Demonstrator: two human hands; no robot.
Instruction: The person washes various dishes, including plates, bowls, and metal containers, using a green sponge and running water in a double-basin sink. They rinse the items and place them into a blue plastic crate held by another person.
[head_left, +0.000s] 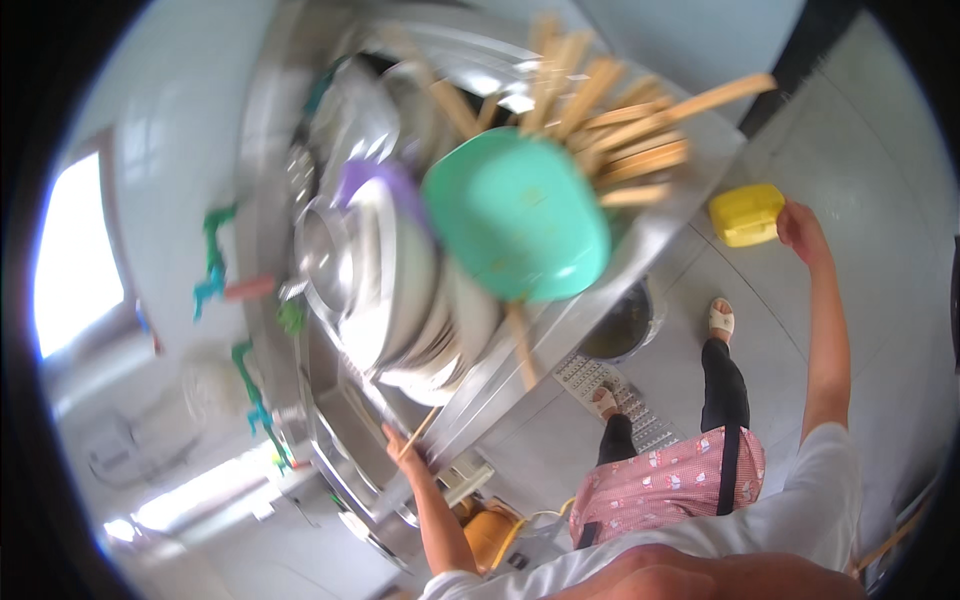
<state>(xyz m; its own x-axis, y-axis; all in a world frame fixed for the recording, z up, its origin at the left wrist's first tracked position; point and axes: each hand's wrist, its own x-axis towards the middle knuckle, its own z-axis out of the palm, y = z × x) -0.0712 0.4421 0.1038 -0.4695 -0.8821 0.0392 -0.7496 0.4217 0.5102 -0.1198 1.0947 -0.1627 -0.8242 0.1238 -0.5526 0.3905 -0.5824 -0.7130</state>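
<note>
My right hand (801, 229) grips the edge of a yellow plastic container (745, 215), held out over the floor at the right. My left hand (405, 453) is at the front edge of the metal sink, with a thin wooden stick (418, 433), perhaps a chopstick, across it; blur hides how the fingers sit. Between my hands the sink holds a heap of dishes: a green plastic basin (517, 217) on top, stacked white bowls (375, 300), a steel bowl (324, 255) and a bundle of flat wooden sticks (622, 135).
Green taps (214, 255) with a red hose stand along the wall behind the sink. A second sink basin (349, 439) lies at the left. A bucket of dark liquid (619, 326) and a perforated mat (607, 397) are on the floor by my feet. An orange gas cylinder (489, 536) stands below.
</note>
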